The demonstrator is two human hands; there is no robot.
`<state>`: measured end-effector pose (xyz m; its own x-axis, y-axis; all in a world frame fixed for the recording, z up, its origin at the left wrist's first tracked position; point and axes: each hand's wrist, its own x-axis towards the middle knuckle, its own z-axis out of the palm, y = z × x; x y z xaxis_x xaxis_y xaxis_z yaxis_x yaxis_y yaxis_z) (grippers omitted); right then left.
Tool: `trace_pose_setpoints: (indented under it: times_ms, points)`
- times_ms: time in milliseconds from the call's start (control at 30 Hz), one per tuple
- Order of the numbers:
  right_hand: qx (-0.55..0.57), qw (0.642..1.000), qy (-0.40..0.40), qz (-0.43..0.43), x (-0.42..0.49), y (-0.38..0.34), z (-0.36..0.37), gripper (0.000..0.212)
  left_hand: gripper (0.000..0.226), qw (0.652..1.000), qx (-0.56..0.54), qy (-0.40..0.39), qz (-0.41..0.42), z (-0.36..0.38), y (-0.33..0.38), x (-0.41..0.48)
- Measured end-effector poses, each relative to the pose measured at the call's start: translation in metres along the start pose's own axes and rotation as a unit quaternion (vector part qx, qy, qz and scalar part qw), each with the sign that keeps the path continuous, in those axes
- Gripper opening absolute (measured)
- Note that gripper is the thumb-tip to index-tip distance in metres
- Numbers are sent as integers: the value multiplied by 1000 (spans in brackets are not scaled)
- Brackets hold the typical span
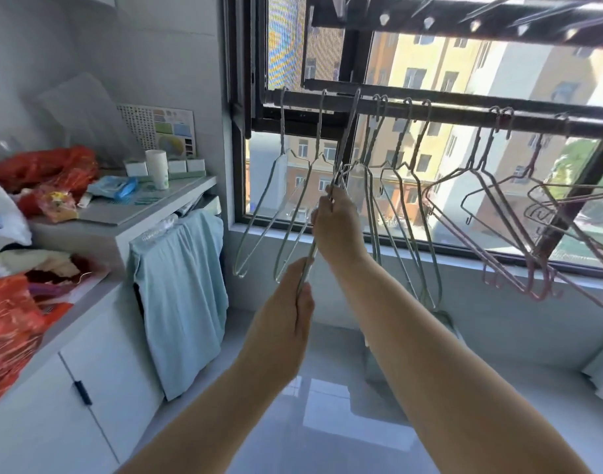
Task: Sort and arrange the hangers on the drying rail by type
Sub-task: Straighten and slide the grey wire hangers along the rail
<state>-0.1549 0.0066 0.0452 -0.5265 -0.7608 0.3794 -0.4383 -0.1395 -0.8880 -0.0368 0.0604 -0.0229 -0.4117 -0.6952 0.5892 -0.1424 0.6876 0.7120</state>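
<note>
A dark drying rail (443,112) runs across the window. Several silver wire hangers (397,186) hang along its left and middle part. Pink wire hangers (505,234) hang at the right end. One silver hanger (348,131) is hooked over the rail between the silver ones, tilted down to the left. My right hand (337,224) pinches it at the neck. My left hand (286,316) grips its lower end.
A white counter (146,210) at the left carries red bags, a cup and packets. A light blue cloth (183,295) drapes over its edge. A second rack (464,15) with clips hangs overhead. White cabinets stand below left; the glossy floor lies underneath.
</note>
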Motion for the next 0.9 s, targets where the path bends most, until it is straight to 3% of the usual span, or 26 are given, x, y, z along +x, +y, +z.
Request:
trace_pose_setpoints:
  times_ms: [200, 367, 567, 767, 900]
  points:
    - [-105, 993, -51, -7, 25, -16, -20, 28, 43, 998, 8, 58, 12, 28, -2, 39]
    - [-205, 974, -100, 5, 25, -18, -27, 20, 35, 997, 38, 65, 16, 34, -9, 60]
    - [-267, 960, -73, -34, 16, -13, -48, 42, 36, 998, 43, 40, -15, 37, -18, 64]
    - [-293, 952, -46, -73, 10, -14, -65, 33, 33, 997, 63, 39, -13, 43, -24, 65]
    - [-248, 966, -2, -71, 6, -10, -83, 25, 35, 995, 90, 46, -18, 42, -27, 57]
